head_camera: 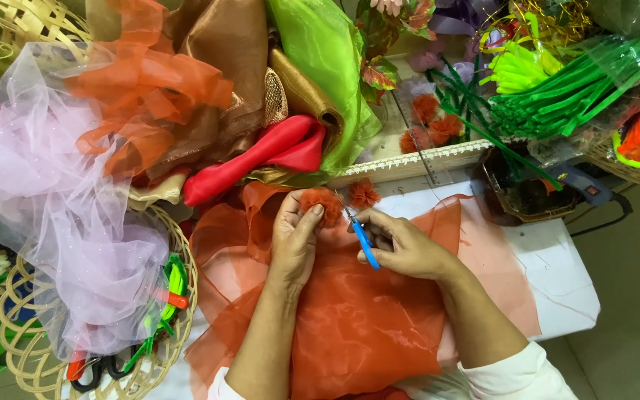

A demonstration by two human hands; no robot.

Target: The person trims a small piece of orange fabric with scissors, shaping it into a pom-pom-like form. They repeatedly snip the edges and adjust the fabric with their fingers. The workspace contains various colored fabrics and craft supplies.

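My left hand (294, 233) pinches a small fluffy orange fabric flower (325, 203) between thumb and fingers. My right hand (401, 244) grips blue-handled scissors (362, 238), their blades pointing up at the flower's right edge. Both hands rest over a sheet of sheer orange organza (357, 318) spread on a white table (557, 274). A second small orange flower (365, 194) lies just right of the first one, near the table's far edge.
Piles of lilac tulle (61, 192), orange, brown, red and green fabric crowd the back left. A woven basket (164, 355) with tools sits at lower left. Green pipe cleaners (564, 96), a glue gun (583, 185) and more orange flowers (431, 122) lie at back right.
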